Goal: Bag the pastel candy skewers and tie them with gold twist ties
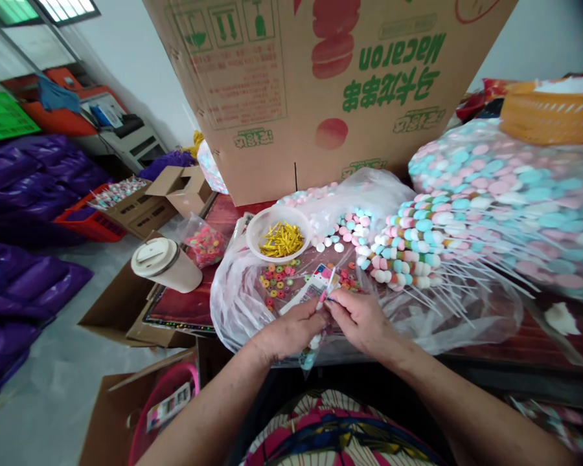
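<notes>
My left hand (296,329) is closed round the gathered neck of a small clear bag (309,356) with pastel candies inside. A white stick pokes up from the bag's neck, between my hands. Close beside it, my right hand (362,320) pinches at the neck, where a thin blue bit shows at the fingertips. Just beyond my hands lie a printed wrapper (311,289) and loose ring candies (278,279) on clear plastic sheeting (233,298). Behind them a white bowl (253,241) holds gold twist ties (282,239). Finished-looking candy skewers (408,249) are piled to the right.
A big carton (282,116) stands at the back of the table. To the right lies a large bag of pastel candies (539,188) under an orange basket (554,116). A lidded cup (168,264) and a candy bag (205,243) stand left. Below is a pink tub (143,414).
</notes>
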Motion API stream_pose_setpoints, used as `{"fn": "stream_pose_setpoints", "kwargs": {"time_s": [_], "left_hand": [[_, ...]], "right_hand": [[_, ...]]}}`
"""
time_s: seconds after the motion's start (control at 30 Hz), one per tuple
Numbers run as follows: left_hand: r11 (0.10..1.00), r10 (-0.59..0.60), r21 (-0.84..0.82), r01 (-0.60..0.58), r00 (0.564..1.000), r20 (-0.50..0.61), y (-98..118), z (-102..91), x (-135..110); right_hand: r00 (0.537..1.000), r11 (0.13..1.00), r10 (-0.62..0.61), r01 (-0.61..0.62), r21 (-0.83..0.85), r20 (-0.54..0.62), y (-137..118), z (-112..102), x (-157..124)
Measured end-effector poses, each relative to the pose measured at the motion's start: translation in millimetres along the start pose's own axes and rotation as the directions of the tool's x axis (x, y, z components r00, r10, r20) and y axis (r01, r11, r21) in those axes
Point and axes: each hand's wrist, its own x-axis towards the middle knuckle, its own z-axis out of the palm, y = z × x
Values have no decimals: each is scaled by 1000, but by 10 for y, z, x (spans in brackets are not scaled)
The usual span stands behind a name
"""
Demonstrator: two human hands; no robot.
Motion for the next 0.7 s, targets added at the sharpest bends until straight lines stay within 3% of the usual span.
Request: {"fn": "stream_pose_setpoints", "kwargs": {"time_s": [0.1, 0.17, 0.23, 0.27, 0.33, 0.37, 0.4, 0.43, 0.53, 0.6, 0.63, 0.7], "left_hand": [[986, -15, 167, 21, 999, -38, 47, -84, 21], [990, -52, 130, 61, 996, -67, 47, -106, 30], [991, -131, 9, 131, 990, -45, 14, -115, 29], [985, -168, -46, 167, 986, -12, -11, -118, 25], [973, -201, -103, 205, 979, 46, -58, -131, 14], [973, -199, -106, 204, 978, 58, -73, -143, 7], [972, -197, -111, 205, 977, 80, -78, -159, 0], [968, -200, -125, 216, 971, 127, -72, -181, -9], [969, -180, -103, 223, 931, 317, 4, -272, -51], [989, -135, 103, 109, 945, 298, 79, -337, -103], [958, -95, 285, 31, 972, 216, 112, -362, -139], [736, 38, 674, -69, 997, 60, 150, -392, -224]], "right_hand": [[998, 964, -56, 51, -263, -12, -6, -83, 120], [993, 922, -88, 49, -385, -83, 5, -142, 182], [951, 824, -301, 223, -520, -70, 7, -202, 209], [897, 734, -441, 375, -566, 22, 3, -228, 210], [723, 516, -625, 665, -540, 294, -18, -260, 196], [647, 435, -648, 748, -501, 403, -30, -266, 186], [599, 383, -648, 790, -479, 470, -42, -264, 178], [580, 352, -641, 804, -479, 503, -51, -255, 172], [569, 302, -639, 805, -511, 518, -66, -188, 180], [620, 364, -592, 775, -516, 515, -75, -109, 201], [678, 456, -531, 735, -502, 509, -85, -62, 211], [813, 748, -324, 533, -395, 483, -116, 38, 224]]}}
